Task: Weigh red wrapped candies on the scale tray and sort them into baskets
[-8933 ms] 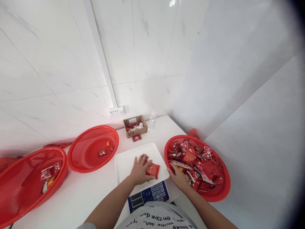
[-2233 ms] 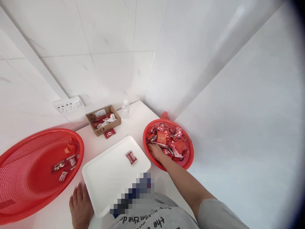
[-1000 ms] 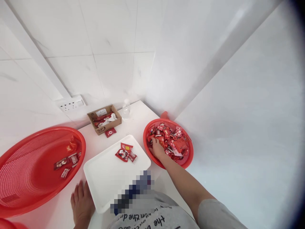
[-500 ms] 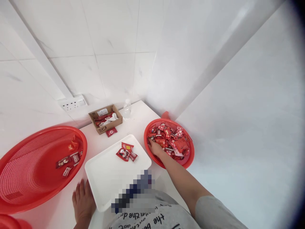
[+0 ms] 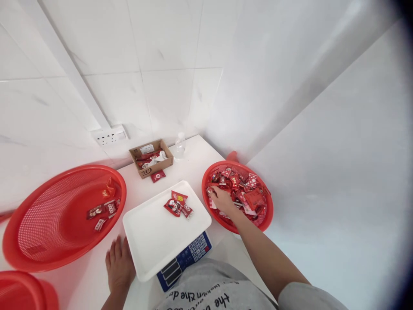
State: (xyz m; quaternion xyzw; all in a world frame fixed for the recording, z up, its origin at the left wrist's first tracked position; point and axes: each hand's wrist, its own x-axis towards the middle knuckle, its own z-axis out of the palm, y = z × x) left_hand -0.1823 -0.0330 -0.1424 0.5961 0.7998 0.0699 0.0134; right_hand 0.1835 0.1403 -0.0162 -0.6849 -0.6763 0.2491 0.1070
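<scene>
White tiled walls (image 5: 167,51) met in a corner behind the white tabletop (image 5: 193,163). Toward its left edge lay a wide red mesh basket (image 5: 54,228) holding a few red packets (image 5: 106,209). A smaller red basket (image 5: 266,217) sat against the right edge, heaped with red snack packets (image 5: 248,191). Between the two baskets, a white tray (image 5: 161,241) rested on a blue scale (image 5: 198,248) at the near edge, and three red sachets (image 5: 177,204) lay touching one another by the tray's far rim. A cardboard box (image 5: 151,158) stood by the far edge, with a clear bottle (image 5: 180,146) just beside it and a lone packet (image 5: 158,175) in front. The left hand (image 5: 119,265) lay flat on the tabletop, fingers loosely spread, just beside the tray's near-left corner. The right hand (image 5: 222,200) reached into the smaller basket, fingers bent down among the heap; whether they pinched a packet could not be told.
</scene>
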